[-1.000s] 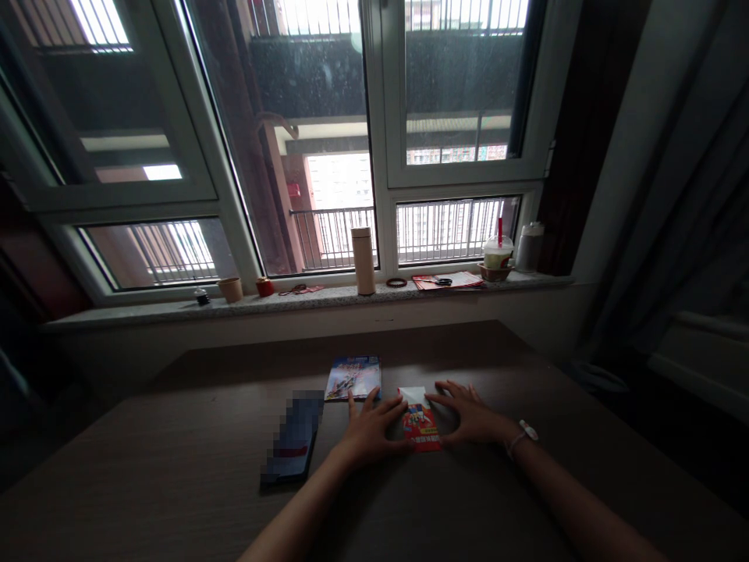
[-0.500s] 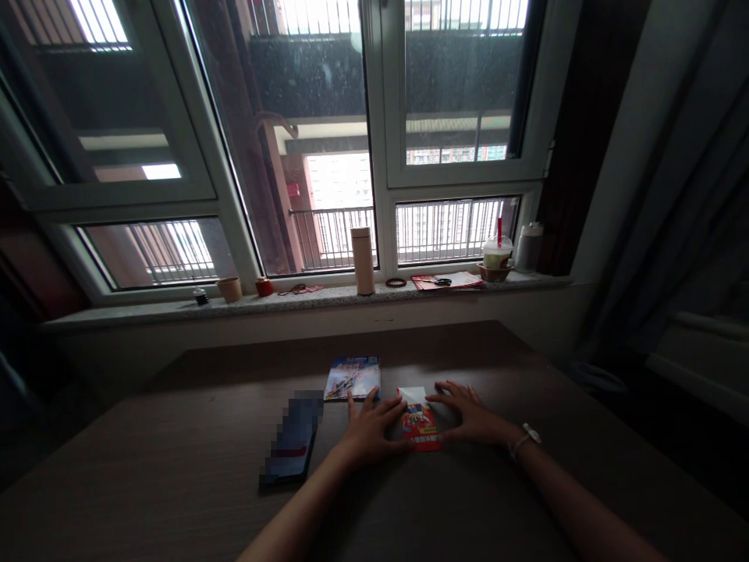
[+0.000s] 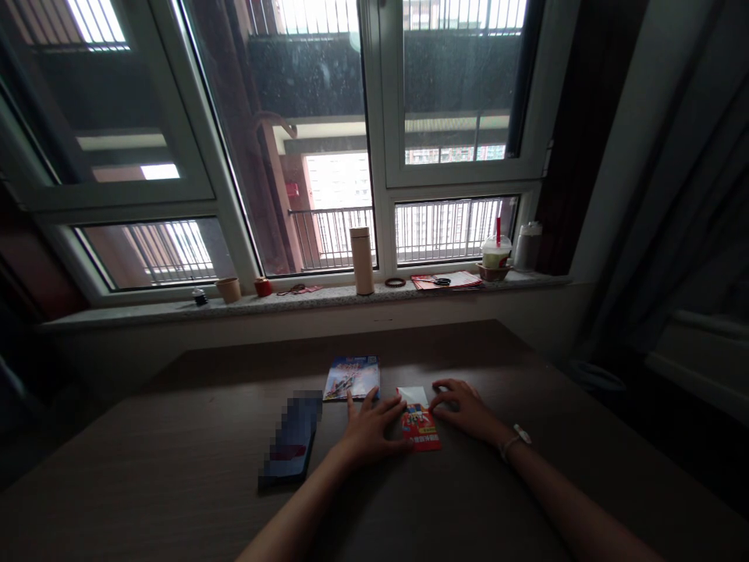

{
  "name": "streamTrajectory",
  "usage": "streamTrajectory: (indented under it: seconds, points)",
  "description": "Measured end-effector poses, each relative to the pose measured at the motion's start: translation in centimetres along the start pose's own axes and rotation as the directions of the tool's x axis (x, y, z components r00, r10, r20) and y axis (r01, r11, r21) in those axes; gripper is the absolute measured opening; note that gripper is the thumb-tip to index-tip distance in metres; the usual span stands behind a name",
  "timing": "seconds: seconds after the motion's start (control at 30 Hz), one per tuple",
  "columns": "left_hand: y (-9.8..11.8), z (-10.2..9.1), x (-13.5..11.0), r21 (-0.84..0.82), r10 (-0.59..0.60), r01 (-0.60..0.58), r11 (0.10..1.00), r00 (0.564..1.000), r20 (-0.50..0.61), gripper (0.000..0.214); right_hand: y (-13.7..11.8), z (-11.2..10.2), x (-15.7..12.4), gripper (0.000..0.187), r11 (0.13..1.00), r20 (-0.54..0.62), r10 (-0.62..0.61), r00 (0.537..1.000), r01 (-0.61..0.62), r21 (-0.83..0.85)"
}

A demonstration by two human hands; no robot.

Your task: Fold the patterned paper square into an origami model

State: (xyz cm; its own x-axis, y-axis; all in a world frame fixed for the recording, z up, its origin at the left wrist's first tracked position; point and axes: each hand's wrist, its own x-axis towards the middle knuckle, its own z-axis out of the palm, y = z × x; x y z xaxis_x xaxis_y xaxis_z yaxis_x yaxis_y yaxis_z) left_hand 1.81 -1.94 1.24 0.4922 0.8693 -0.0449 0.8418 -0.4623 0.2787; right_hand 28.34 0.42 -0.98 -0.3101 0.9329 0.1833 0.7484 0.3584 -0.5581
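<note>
A folded red printed paper (image 3: 420,437) with a white upper part lies flat on the table between my hands. My left hand (image 3: 374,425) rests against its left side, fingers spread, thumb at the lower left edge. On the other side, my right hand (image 3: 465,410) has bent fingers that are apart, with fingertips at the paper's upper right edge; a bracelet is on that wrist. Just beyond my left fingertips lies a blue-and-white printed booklet (image 3: 353,377).
A dark phone (image 3: 289,445), partly pixelated, lies left of my left forearm on the brown table (image 3: 146,437). Along the windowsill stand a tan bottle (image 3: 362,261), a paper cup (image 3: 228,289), a drink cup with a red straw (image 3: 496,254) and scissors (image 3: 443,282) on red papers.
My right hand has shifted slightly up the paper's right edge, its thumb drawn in and its fingers more bent. My left hand stays in place.
</note>
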Motion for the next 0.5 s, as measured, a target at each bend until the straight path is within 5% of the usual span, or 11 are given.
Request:
streamTrajectory:
  seconds: [0.5]
  points:
    - [-0.12, 0.01, 0.07, 0.003, -0.002, 0.002, 1.000, 1.000, 0.010, 0.081, -0.91, 0.01, 0.60, 0.030, 0.994, -0.038, 0.044, 0.998, -0.048, -0.103]
